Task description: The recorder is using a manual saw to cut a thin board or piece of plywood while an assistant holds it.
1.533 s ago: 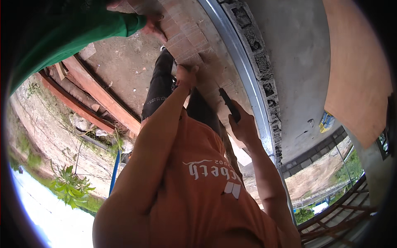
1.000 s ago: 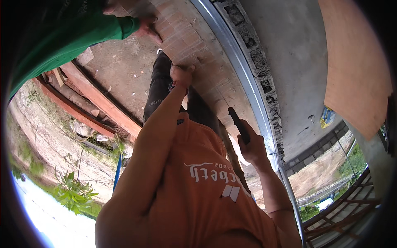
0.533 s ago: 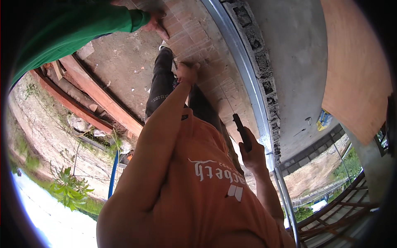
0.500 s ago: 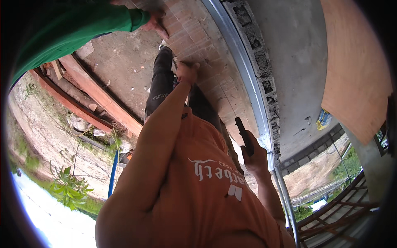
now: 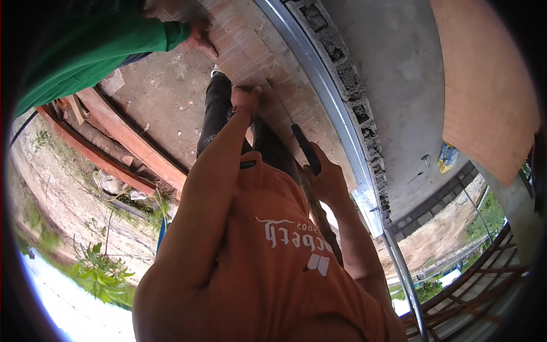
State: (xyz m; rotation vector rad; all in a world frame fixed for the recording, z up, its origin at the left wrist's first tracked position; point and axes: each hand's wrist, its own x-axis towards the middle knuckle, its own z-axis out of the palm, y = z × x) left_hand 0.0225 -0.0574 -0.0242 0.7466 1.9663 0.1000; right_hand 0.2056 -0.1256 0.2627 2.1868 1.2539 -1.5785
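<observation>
My left hand (image 5: 244, 101) grips the edge of a light brown board (image 5: 250, 41), which has a rough, streaked surface and stretches up the middle of the view, over my dark-trousered legs. My right hand (image 5: 326, 174) is closed on the black handle (image 5: 304, 145) of a saw, whose thin blade lies angled across the board just right of my left hand. Whether its teeth are in a cut is too small to tell. A co-worker's hand (image 5: 201, 40), below a green sleeve (image 5: 108, 43), rests on the board's upper left part.
A silver metal channel (image 5: 364, 194) runs right of the board, beside broken hollow blocks (image 5: 359, 114) edging a concrete surface (image 5: 401, 68). A plywood sheet (image 5: 484, 85) and yellow bag (image 5: 447, 157) are farther right. Reddish planks (image 5: 131, 139) lie left; a metal pipe (image 5: 401, 273) stands lower right.
My right hand and saw moved right and toward me, then back up and leftward along the board since half a second ago. My left hand stays gripping the board, with slight shifts in view.
</observation>
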